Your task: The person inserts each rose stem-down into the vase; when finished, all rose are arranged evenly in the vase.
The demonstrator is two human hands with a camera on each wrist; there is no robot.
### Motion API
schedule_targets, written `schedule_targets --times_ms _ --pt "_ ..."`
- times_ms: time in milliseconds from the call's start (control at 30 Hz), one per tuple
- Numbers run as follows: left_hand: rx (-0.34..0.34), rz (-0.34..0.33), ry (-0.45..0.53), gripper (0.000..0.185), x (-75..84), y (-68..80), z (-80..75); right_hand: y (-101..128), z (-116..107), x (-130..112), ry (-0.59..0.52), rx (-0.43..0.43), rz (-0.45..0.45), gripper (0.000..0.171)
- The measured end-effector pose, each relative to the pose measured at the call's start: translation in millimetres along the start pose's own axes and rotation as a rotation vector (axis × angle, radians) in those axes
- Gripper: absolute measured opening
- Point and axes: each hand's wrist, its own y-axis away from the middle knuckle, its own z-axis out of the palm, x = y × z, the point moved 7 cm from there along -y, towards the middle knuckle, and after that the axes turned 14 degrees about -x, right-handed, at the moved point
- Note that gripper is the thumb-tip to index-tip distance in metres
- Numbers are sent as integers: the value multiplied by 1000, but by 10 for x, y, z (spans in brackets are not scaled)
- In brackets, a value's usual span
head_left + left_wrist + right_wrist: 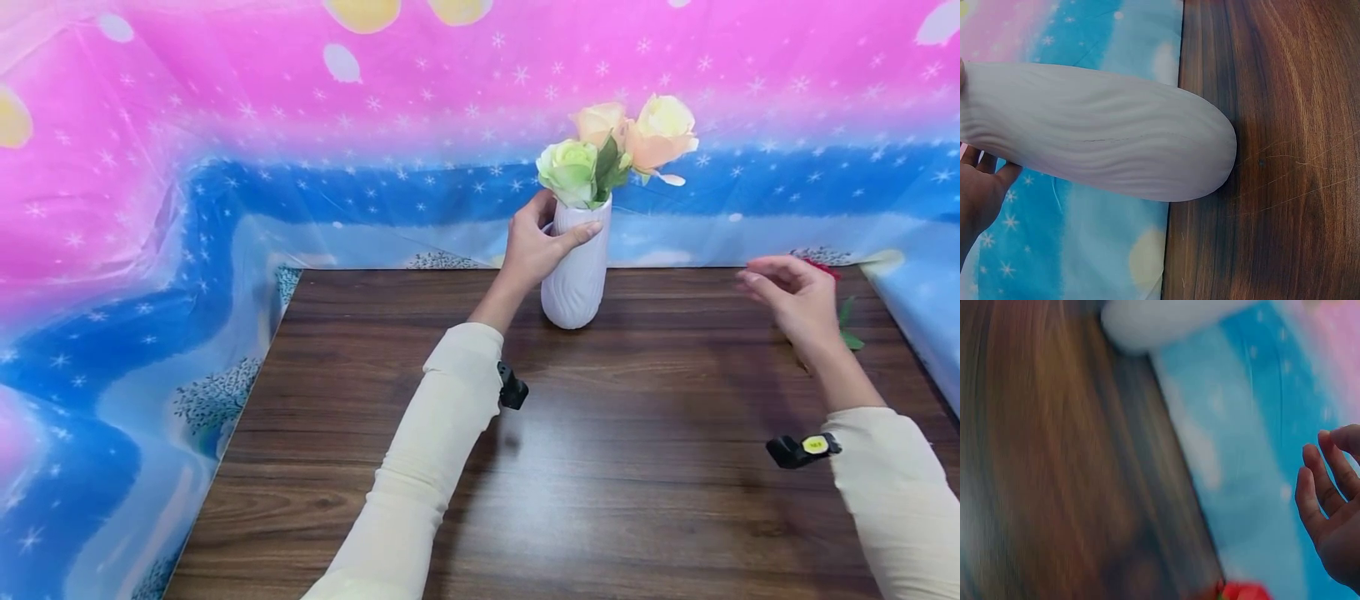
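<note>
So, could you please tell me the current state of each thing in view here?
white vase: upright on the table, gripped near its neck.
roses: three, standing in the vase.
left hand: curled round the vase.
right hand: loosely curled, holding nothing, above the table.
red flower: lying behind the right hand, mostly hidden.

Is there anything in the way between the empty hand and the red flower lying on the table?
Nothing visible: the right hand hovers open just above the red flower at the table's far right corner, with no object between them.
</note>
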Motion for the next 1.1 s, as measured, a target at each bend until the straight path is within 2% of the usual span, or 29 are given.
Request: schedule_targets --times_ms 167,400,500,600,700,800,967,1100 --pt "0 4 5 50 -5 0 4 181 -443 184 174 116 183 18" --pt "-8 8 8 52 -12 -7 14 360 -927 432 261 222 343 26" --pt "-6 4 10 52 -23 -11 8 407 -1058 570 361 246 436 22" --pt "-3 6 6 52 -24 -11 -1 444 -1144 687 519 217 539 11" --pt "-2 9 4 52 -24 -10 -2 491 -1196 775 698 157 637 33" --pt "0 11 -1 52 -14 -7 -1 546 -1220 863 809 99 723 53" --pt "-4 14 -2 52 3 0 1 640 -1197 1007 786 11 839 72" --pt "-7 10 -3 52 1 5 -2 660 -1158 1052 780 -62 864 82"
